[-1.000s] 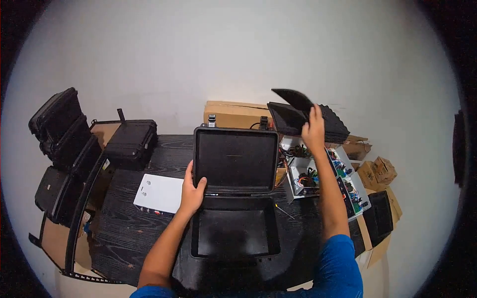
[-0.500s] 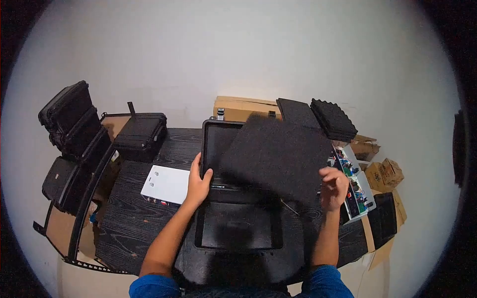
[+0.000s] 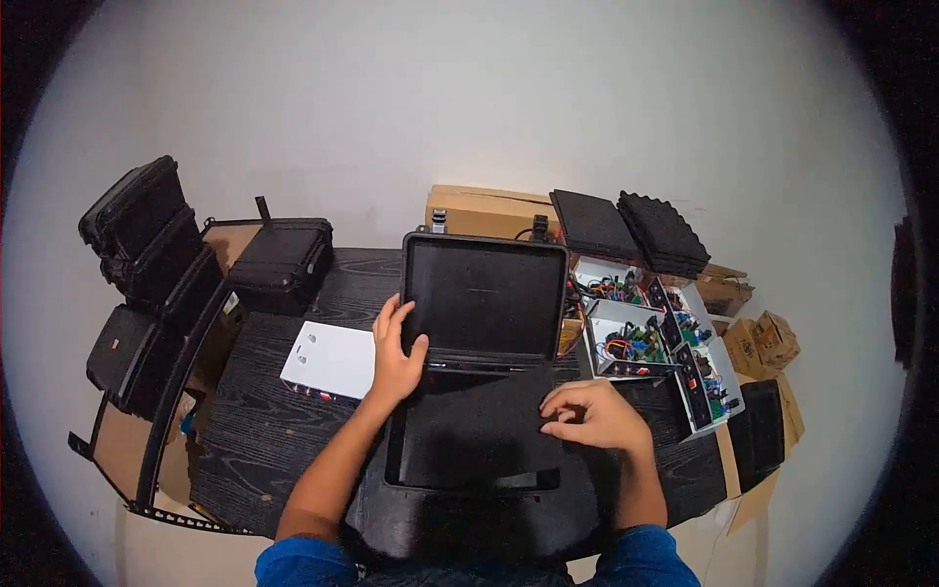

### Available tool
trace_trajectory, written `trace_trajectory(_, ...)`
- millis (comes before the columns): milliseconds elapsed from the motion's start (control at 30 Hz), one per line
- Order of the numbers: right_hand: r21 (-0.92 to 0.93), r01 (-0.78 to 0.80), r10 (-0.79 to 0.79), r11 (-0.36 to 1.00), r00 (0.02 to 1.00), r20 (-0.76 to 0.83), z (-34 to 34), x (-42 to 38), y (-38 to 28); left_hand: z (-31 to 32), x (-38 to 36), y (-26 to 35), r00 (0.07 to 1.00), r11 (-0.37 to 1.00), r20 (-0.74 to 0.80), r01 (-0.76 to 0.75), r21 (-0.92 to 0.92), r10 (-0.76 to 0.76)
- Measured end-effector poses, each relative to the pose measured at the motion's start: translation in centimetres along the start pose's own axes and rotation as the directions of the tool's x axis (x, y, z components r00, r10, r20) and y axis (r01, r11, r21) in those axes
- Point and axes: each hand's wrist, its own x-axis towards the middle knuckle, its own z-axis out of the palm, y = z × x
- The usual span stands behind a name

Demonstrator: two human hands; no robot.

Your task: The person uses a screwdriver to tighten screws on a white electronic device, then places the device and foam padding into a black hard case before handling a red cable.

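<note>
An open black hard case [image 3: 413,487] lies in front of me with its lid [image 3: 486,293] standing up. My left hand [image 3: 396,352] rests at the lid's left edge, fingers apart, thumb on the inner side. A dark foam sheet [image 3: 479,426] lies tilted over the case's bottom half, a strip of the opening showing below it. My right hand [image 3: 592,413] is at the sheet's right edge, thumb and fingers closed on it.
A white box [image 3: 330,360] lies left of the case. Opened white boxes with wiring [image 3: 631,338] are on the right, foam sheets [image 3: 597,223] behind them. Black cases [image 3: 147,225] are stacked at the far left; cardboard boxes [image 3: 763,340] stand at the far right.
The foam sheet has come down from in front of the lid onto the case's bottom half. My right hand has moved left and down with it, uncovering the lid and the wired boxes.
</note>
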Motion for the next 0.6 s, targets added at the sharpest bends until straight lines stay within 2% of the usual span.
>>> trace_trajectory(67,-0.096,-0.004,0.007,0.995,1.000,0.024,0.0,0.1,-0.4,0.0,0.0,0.1,1.000,1.000,-0.002,-0.014,0.013,0.014)
trace_trajectory(167,-0.201,-0.087,0.114,0.976,0.985,0.128,0.9,0.1,-0.3,-0.1,-0.1,0.5,0.998,0.996,-0.009,-0.061,0.070,0.061)
trace_trajectory(267,-0.230,-0.063,0.106,0.971,0.978,0.181,2.4,0.7,1.3,-0.1,-0.1,1.0,0.990,0.987,0.008,-0.141,0.073,0.141)
trace_trajectory(467,-0.490,-0.027,0.137,0.871,0.972,0.189,5.8,1.8,4.1,-0.4,0.0,2.0,0.976,0.976,0.069,-0.211,0.051,0.207)
trace_trajectory(600,-0.634,-0.063,0.204,0.771,0.967,0.153,7.4,2.0,2.9,-0.6,0.1,2.9,0.958,0.959,0.069,-0.281,0.032,0.278)
